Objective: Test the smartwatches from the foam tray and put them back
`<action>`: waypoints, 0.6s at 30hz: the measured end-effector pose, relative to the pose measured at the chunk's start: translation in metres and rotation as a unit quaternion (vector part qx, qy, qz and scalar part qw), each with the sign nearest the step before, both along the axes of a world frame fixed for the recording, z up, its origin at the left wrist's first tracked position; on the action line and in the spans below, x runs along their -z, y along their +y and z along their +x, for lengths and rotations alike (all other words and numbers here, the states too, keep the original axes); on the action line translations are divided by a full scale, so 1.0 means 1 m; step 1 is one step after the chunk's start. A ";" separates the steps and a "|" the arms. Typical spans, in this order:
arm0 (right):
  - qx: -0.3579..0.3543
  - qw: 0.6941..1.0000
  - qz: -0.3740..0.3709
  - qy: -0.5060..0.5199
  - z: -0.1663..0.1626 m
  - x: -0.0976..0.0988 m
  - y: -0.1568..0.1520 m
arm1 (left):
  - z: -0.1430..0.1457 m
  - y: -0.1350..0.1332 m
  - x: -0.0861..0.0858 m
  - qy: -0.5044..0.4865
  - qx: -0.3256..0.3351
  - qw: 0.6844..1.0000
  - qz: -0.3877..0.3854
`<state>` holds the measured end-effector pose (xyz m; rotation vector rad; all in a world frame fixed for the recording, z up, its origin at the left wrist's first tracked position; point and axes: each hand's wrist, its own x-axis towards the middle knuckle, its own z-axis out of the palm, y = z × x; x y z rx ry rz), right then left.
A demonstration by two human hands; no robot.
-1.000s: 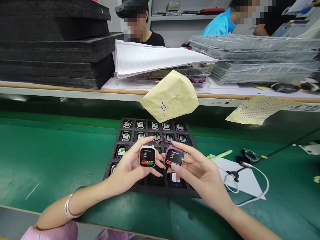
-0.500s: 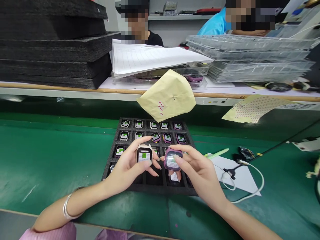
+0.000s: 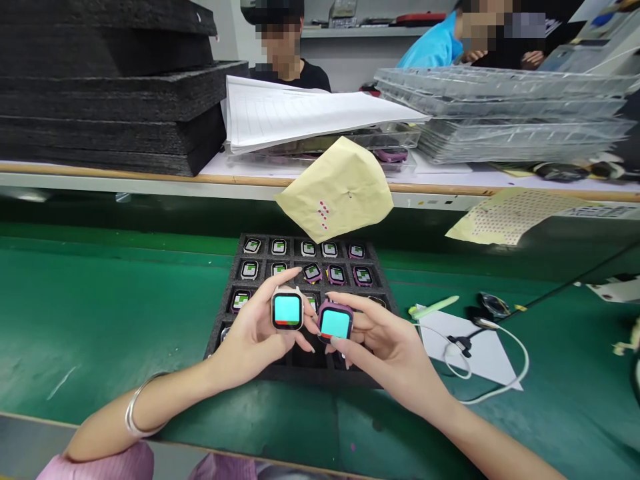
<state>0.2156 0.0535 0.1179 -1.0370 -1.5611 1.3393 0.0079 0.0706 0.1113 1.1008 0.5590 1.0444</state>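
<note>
My left hand (image 3: 253, 337) grips a beige smartwatch body (image 3: 287, 309) whose screen glows cyan. My right hand (image 3: 387, 347) pinches a purple smartwatch body (image 3: 335, 323), also lit cyan, right beside the beige one. Both hover over a black foam tray (image 3: 226, 322) whose cells hold several more watch bodies with lit screens. My fingers hide the tray's near cells.
A yellow paper sheet (image 3: 340, 190) hangs from the shelf edge above the tray. White paper (image 3: 493, 357), a white cable (image 3: 517, 370) and a green pen (image 3: 435, 307) lie to the right. Black foam slabs (image 3: 110, 87), papers and clear trays (image 3: 510, 113) fill the shelf. Two people sit behind.
Both watch screens went from dark text pages to a list, then to plain cyan. My hands drew slightly closer together; the purple watch shifted left.
</note>
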 end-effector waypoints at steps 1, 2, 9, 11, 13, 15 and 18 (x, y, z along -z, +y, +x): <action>-0.004 1.000 0.001 -0.004 0.000 0.000 0.000 | -0.001 -0.001 0.000 0.004 -0.001 1.000 -0.001; -0.010 1.000 0.002 -0.010 -0.001 0.000 0.000 | -0.002 -0.003 0.000 0.010 -0.003 1.000 -0.004; -0.049 0.998 -0.006 -0.046 -0.007 0.013 0.001 | -0.013 -0.007 0.010 0.034 -0.004 0.999 -0.036; -0.063 0.997 -0.020 -0.047 -0.011 0.027 0.005 | -0.019 -0.007 0.017 0.045 0.010 0.998 -0.042; -0.076 0.994 -0.041 -0.060 -0.015 0.041 0.009 | -0.024 -0.008 0.026 0.066 0.026 0.996 -0.051; -0.078 0.989 -0.054 -0.113 -0.019 0.053 0.012 | -0.030 -0.009 0.037 0.099 0.034 0.993 -0.057; -0.075 0.960 0.017 -0.268 -0.022 0.058 0.013 | -0.036 -0.010 0.052 0.171 0.034 0.984 -0.033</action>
